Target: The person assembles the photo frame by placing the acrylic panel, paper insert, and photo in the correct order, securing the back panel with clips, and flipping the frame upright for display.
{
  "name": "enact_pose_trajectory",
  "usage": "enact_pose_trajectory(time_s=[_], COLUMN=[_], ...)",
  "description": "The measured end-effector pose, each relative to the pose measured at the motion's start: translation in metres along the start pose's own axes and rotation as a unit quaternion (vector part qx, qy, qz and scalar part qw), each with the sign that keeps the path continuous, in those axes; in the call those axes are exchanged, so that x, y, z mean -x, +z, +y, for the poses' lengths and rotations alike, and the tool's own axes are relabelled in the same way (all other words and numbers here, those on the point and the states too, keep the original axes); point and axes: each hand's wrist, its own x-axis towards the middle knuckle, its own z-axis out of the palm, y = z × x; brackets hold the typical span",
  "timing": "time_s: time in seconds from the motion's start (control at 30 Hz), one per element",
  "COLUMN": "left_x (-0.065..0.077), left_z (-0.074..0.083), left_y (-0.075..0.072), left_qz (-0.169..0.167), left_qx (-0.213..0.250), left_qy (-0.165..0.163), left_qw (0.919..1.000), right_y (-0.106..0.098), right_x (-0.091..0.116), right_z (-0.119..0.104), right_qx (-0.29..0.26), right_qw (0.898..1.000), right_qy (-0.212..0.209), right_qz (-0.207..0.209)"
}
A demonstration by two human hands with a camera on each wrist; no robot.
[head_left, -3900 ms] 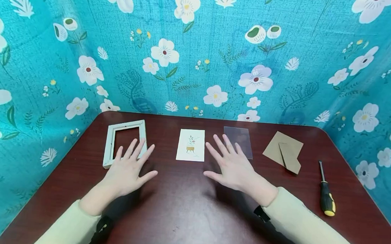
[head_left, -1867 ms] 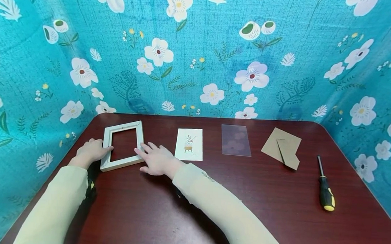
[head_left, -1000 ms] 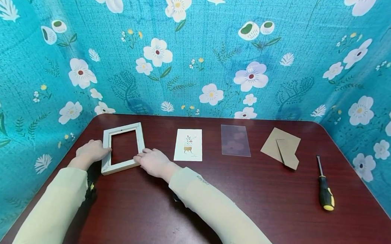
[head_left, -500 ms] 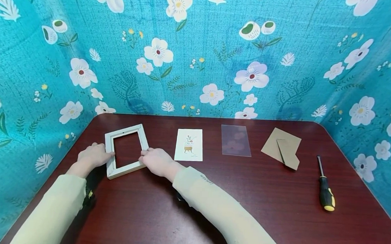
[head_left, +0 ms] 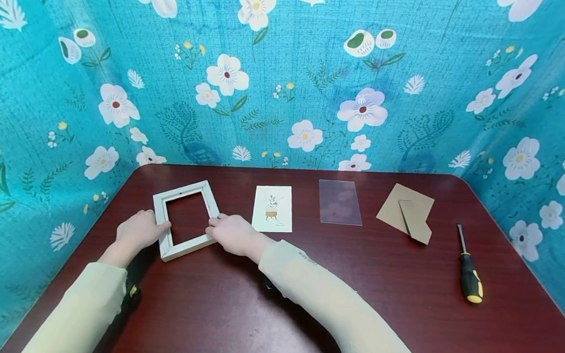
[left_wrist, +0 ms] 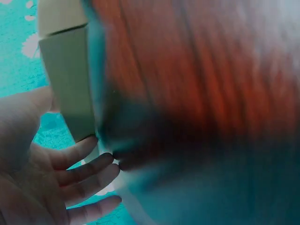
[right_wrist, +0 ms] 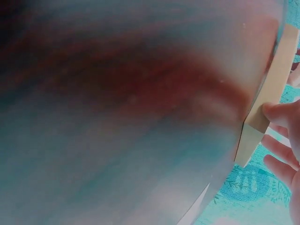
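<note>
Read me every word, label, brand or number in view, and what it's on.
Nothing is clear enough to quote.
Right sleeve: dark lettering near the cuff, too small and blurred to read.
Picture card: tiny marks at the lower right, too small to read.
White frame and screwdriver: no lettering I can make out.

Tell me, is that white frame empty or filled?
Empty: the dark tabletop shows through the white frame, and the picture card lies apart from it.
</note>
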Motion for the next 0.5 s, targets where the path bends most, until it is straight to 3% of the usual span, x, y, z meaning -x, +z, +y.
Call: enact_pose_trajectory(time_s=[0.17,0.3,0.4,0.5], left_x=[0.004,0.007,0.009,0.011], left_z=[0.002,0.005,0.008,0.011], left_y=[0.003,0.004,0.003,0.001], left_qz=[0.053,0.084,0.083,0.065], left_qx=[0.072,0.169,0.266,0.370], left_qy=[-0.011,-0.018,-0.027,-0.035], left_qw=[0.9959,0.9820,0.9599,0.9260], right_y=[0.001,-0.005,-0.009,-0.012], right_x=[0.002,0.006,0.009,0.012], right_z=[0.000,0.003,0.007,0.011], right_qx=[0.004,0.016,0.021,0.019], right_qw=[1.000,1.000,0.999,0.999], right_qy=[0.004,0.004,0.004,0.007], right_qz=[0.015,0.025,0.035,0.043])
